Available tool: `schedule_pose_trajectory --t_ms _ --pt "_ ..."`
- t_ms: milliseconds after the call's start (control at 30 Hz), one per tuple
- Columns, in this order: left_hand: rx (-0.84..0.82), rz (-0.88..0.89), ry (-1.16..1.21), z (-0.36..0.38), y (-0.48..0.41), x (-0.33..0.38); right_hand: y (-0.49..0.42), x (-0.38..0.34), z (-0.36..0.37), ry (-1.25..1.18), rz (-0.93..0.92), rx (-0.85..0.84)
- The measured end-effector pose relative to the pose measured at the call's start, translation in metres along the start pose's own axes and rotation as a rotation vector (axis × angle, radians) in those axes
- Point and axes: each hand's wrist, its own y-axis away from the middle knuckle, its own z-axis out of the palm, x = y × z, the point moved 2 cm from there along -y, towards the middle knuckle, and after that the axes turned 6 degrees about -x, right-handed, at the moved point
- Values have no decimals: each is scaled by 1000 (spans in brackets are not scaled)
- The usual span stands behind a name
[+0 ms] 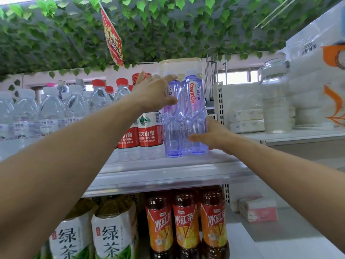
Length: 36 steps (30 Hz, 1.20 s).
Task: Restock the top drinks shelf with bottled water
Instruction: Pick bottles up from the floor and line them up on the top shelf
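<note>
We have both purple Ganten water bottles standing on the top shelf [168,171] near its right end, touching each other, just beside the red-labelled Nongfu Spring bottles [149,135]. Our left hand [151,94] spans the upper part of the left Ganten bottle [172,133], thumb across the front and forefinger up by the cap; whether the other fingers wrap behind it we cannot tell. Our right hand [214,135] clasps the lower body of the right Ganten bottle [194,101], thumb in front. To finish this well, we should slide the pair back together, keeping the bases flat, press them snug against the Nongfu row, and turn the left label to face out.
</note>
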Motion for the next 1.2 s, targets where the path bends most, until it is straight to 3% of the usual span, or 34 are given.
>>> schedule_pose_trajectory --t_ms 333,533,867,1100,1200 --pt "79 -9 60 17 32 10 6 6 2 -81 4 -3" --pt "39 83 -114 70 68 16 5 6 3 -68 7 7" --pt "44 57 -114 73 67 15 3 8 3 -30 -19 -5" --pt "219 -30 -35 76 97 -6 2 10 3 -15 -34 -27" --pt "198 -65 -28 72 103 -21 4 8 2 16 -46 -52"
